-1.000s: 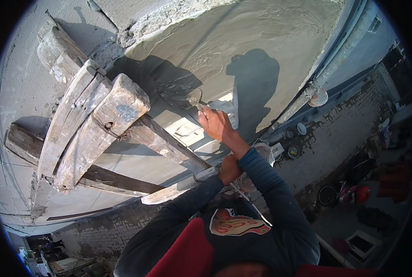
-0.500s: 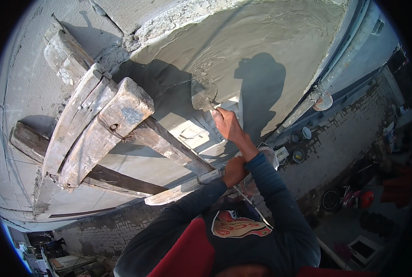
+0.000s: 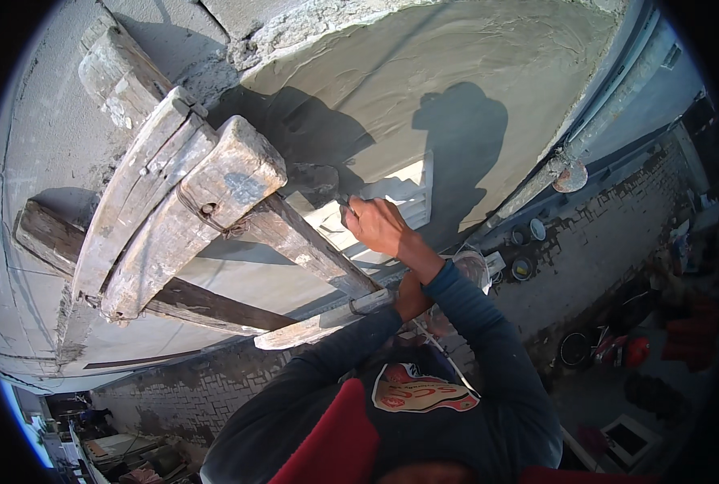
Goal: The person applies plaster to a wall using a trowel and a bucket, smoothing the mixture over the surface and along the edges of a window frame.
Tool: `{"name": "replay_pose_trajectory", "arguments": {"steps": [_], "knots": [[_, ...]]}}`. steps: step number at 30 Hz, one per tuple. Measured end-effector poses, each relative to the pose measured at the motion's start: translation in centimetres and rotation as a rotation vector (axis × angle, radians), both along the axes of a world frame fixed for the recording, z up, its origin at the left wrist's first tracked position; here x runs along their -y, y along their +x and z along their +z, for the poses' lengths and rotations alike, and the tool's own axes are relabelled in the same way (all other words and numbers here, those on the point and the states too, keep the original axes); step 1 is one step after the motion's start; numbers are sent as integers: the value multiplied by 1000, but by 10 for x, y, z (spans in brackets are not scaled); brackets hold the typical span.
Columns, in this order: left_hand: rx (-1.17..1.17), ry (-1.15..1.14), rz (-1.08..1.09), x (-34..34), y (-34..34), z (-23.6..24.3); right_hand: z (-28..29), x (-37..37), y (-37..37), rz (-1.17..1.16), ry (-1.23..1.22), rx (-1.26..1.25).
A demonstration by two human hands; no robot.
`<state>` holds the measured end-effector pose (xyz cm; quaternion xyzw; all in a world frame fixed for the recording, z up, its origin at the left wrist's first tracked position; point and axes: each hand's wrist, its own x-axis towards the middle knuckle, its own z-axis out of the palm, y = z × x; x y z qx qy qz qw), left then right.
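My right hand (image 3: 379, 230) is closed on the handle of a trowel. The trowel's blade (image 3: 315, 181) lies in shadow against or just over the grey wet plaster (image 3: 537, 81), beside a rough timber beam (image 3: 230, 181). Under my right forearm, my left hand (image 3: 412, 297) looks closed, its fingers mostly hidden. It sits by the end of a pale wooden rail (image 3: 327, 323) and close to a bucket (image 3: 470, 270); what it grips cannot be made out.
Weathered timbers tied with wire stand out on the left, joined to a slanting brace (image 3: 311, 246). A pipe (image 3: 529, 189) runs along the plaster's right side. Far below lie brick paving (image 3: 617, 218), small buckets (image 3: 537, 230) and a red motorcycle (image 3: 624, 351).
My right hand has drawn the trowel down and left, from the sunlit plaster into the shadow near the beam. My left hand stays about where it was, now more covered by the right forearm.
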<state>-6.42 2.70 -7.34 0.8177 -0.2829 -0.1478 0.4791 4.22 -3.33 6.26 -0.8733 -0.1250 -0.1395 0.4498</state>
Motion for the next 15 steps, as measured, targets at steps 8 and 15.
{"name": "replay_pose_trajectory", "arguments": {"steps": [8,15], "knots": [[107,157,-3,5,-6,9,-30,21,-66,7,253,-40],[132,205,-114,2,3,7,48,32,-38,71,496,27]]}}
